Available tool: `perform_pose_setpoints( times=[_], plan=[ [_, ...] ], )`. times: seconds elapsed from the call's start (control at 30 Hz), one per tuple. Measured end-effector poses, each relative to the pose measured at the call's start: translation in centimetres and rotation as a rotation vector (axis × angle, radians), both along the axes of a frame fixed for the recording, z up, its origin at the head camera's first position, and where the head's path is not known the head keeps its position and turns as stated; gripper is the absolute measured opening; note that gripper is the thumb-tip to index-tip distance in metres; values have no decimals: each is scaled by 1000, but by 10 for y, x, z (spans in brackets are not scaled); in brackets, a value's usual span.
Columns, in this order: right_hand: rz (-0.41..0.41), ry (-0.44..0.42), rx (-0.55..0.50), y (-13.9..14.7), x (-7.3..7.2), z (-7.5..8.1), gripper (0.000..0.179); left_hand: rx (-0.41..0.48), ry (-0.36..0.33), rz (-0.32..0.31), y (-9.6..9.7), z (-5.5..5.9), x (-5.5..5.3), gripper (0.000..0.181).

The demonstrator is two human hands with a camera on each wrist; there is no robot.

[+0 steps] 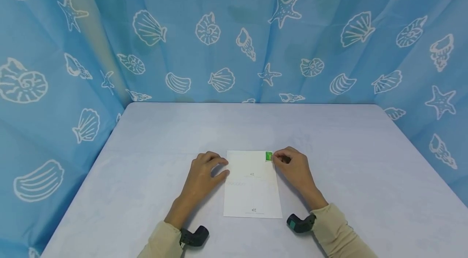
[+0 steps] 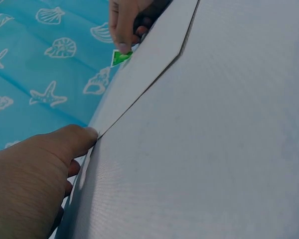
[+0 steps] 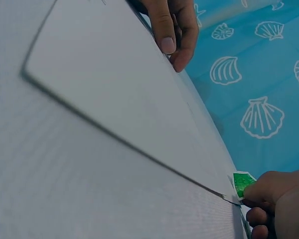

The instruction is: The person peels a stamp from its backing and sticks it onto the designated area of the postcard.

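Observation:
A white paper (image 1: 252, 193) lies flat before me, with small print at its middle and near its bottom edge. At its top right corner is a small green stamp (image 1: 268, 156) with a white border. My right hand (image 1: 292, 167) pinches the stamp by its right side between thumb and forefinger. In the right wrist view the stamp (image 3: 243, 184) stands tilted up at the paper's corner. My left hand (image 1: 204, 173) rests at the paper's upper left edge, thumb and fingertips right at the rim. The left wrist view shows that thumb (image 2: 84, 139) at the paper's corner.
The paper lies on a white-covered table (image 1: 146, 160). Behind and beside it hangs a blue curtain (image 1: 226, 46) with white shells and starfish. Dark wrist devices (image 1: 195, 236) are strapped by both beige sleeves (image 1: 161, 241).

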State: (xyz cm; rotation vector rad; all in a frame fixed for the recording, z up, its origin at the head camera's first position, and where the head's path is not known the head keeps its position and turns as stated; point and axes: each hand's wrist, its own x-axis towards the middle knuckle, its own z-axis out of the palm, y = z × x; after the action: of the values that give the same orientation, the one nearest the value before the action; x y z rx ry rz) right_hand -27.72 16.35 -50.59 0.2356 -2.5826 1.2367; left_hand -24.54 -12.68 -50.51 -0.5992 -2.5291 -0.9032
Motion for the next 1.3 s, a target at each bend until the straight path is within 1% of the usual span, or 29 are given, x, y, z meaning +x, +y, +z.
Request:
perform_pose_setpoints(
  times=[0.23, 0.53, 0.7, 0.8, 0.93, 1.0, 1.07, 1.17, 1.23, 1.3],
  plan=[
    [34, 11, 16, -2, 2, 3, 3, -13, -27, 17, -1, 3, 1, 21],
    [33, -5, 83, -3, 4, 5, 6, 0, -33, 8, 1, 5, 0, 21],
    [33, -9, 85, -2, 5, 5, 14, 6, -52, 10, 2, 4, 1, 20],
    [43, 38, 85, -1, 6, 2, 19, 3, -51, 16, 3, 3, 1, 21],
    [59, 165, 101, 1, 6, 1, 18, 5, -58, 23, 3, 3, 2, 21],
    [67, 199, 109, 1, 7, 1, 17, 8, -65, 21, 3, 3, 2, 21],
    [87, 214, 110, 1, 9, 2, 18, 9, -58, 16, 3, 3, 2, 21],
    [119, 212, 120, 1, 10, 3, 19, 7, -47, 11, 3, 3, 1, 21],
    [139, 238, 129, 1, 9, 3, 20, 7, -38, 9, 2, 2, 1, 21],
    [143, 272, 147, 1, 8, 3, 20, 8, -34, 8, 2, 2, 1, 21]
  ],
)
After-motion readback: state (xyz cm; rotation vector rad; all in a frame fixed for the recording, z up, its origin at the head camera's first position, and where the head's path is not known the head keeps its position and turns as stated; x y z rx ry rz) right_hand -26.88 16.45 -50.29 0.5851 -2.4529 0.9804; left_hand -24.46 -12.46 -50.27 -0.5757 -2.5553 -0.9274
